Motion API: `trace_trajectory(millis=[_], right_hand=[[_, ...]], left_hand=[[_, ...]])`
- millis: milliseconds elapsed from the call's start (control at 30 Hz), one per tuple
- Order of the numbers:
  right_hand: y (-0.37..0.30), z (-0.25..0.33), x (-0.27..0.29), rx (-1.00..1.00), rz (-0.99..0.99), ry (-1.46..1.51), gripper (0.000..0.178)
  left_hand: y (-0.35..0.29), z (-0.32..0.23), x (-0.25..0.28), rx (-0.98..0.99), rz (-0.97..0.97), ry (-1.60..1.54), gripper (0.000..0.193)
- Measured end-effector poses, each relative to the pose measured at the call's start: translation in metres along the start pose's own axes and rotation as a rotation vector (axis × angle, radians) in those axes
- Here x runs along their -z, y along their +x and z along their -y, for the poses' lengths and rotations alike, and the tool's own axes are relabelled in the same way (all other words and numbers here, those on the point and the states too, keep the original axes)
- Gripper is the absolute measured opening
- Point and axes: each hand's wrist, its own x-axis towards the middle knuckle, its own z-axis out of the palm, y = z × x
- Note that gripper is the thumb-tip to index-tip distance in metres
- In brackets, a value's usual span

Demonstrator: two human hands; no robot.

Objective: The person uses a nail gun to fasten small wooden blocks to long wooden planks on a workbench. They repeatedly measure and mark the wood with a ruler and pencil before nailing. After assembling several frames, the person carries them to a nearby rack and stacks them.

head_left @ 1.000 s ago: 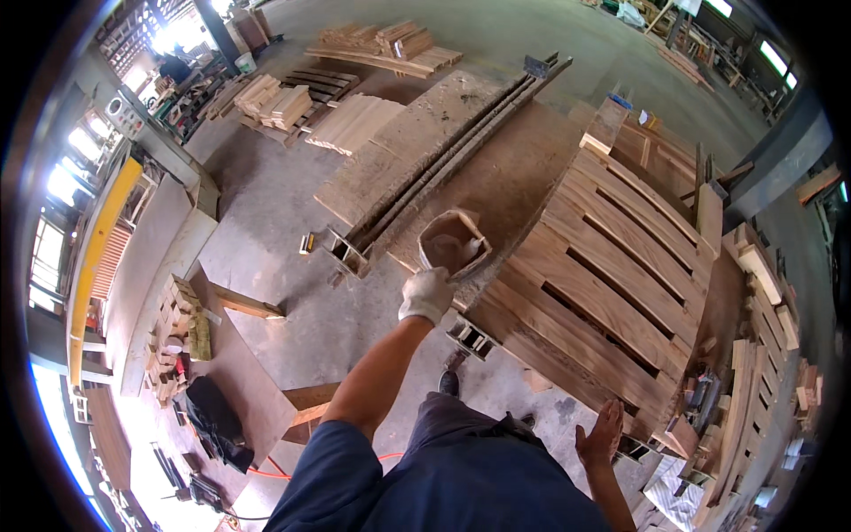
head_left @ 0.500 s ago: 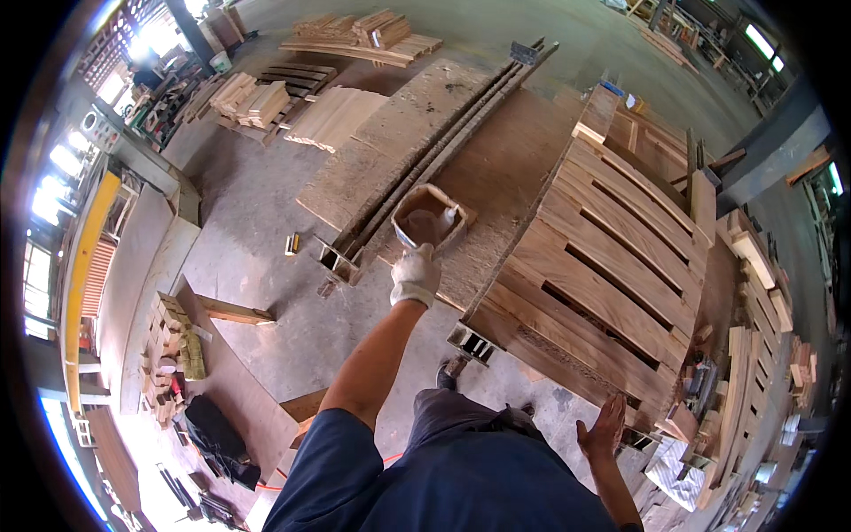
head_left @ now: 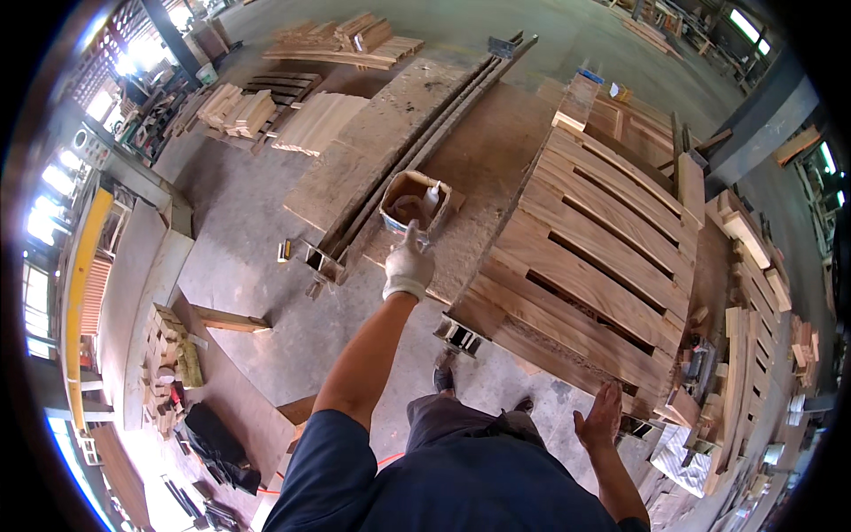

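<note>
A bucket point(head_left: 389, 215) with brown-stained inner walls stands on the board between the two long work stands. A white bottle point(head_left: 432, 196) leans inside it. My left hand point(head_left: 409, 269), in a white glove, is at the bucket's near side with the index finger stretched toward the rim; the other fingers are partly hidden, and I see nothing held. My bare right hand point(head_left: 600, 418) is open, fingers stretched out, beside the near right corner of a slatted wooden panel point(head_left: 596, 232). Whether it touches the panel is unclear.
Metal rails point(head_left: 417, 155) run along the left stand. Stacked boards point(head_left: 321, 122) lie beyond it. A low table point(head_left: 244, 386) at the left carries wood blocks point(head_left: 162, 359) and a black bag point(head_left: 217, 446). More timber point(head_left: 737, 390) stands at the right, near a grey post point(head_left: 762, 133).
The bucket has shifted slightly away from me and sits more upright. My left hand has drawn back from its rim, with the index finger straightened. My right hand stays by the panel.
</note>
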Motion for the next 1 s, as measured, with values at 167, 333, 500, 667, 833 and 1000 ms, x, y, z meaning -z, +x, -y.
trace_trajectory(millis=[167, 333, 500, 667, 833, 1000], right_hand=[[0.005, -0.013, 0.004, 0.073, 0.044, -0.032, 0.094], [0.016, -0.039, 0.013, 0.257, 0.075, -0.056, 0.083], [0.026, -0.053, 0.023, 0.386, 0.103, 0.001, 0.08], [0.031, -0.069, 0.025, 0.419, 0.088, -0.049, 0.075], [0.029, -0.063, 0.012, 0.413, 0.071, -0.017, 0.063], [0.015, -0.06, 0.014, 0.353, 0.028, -0.018, 0.053]], left_hand=[[-0.076, 0.048, 0.013, 0.095, -0.166, -0.35, 0.058], [-0.246, 0.134, -0.02, 0.289, -0.188, -0.414, 0.051], [-0.511, 0.301, -0.131, 0.222, 0.678, 0.394, 0.043], [-0.689, 0.319, -0.177, 0.0, 1.042, 0.499, 0.037], [-0.728, 0.321, -0.173, 0.378, 0.858, 0.178, 0.04], [-0.583, 0.267, -0.127, -0.051, 0.497, 0.364, 0.026]])
